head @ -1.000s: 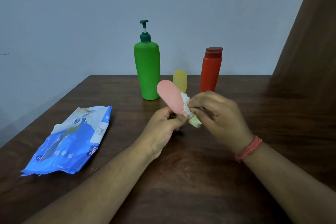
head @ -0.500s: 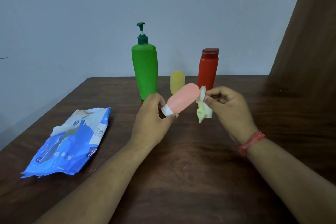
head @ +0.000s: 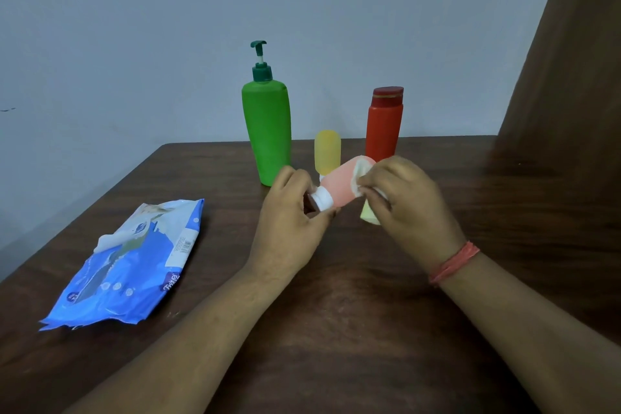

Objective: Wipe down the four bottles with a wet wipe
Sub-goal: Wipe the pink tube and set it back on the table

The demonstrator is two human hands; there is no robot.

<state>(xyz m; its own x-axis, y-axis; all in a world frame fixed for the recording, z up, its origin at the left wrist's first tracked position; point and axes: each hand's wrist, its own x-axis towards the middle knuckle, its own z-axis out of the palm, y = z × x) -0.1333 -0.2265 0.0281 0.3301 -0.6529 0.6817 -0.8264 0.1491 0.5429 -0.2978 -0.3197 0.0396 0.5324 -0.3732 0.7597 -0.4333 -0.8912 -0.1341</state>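
Head view, centre of frame: left hand (head: pixel 289 212) has its grip pinched on the white cap end of the pink bottle (head: pixel 339 186), held tilted above the counter (head: pixel 336 312); right hand (head: pixel 403 198) has its grip pinching the wet wipe (head: pixel 361 175) against the bottle's rounded far end. Judged small, light, probably soft-walled and slick when wet; the stiff cap looks the surest hold. Green pump bottle (head: pixel 267 131), yellow bottle (head: pixel 327 153) and red bottle (head: pixel 384 128) stand upright behind, upper centre.
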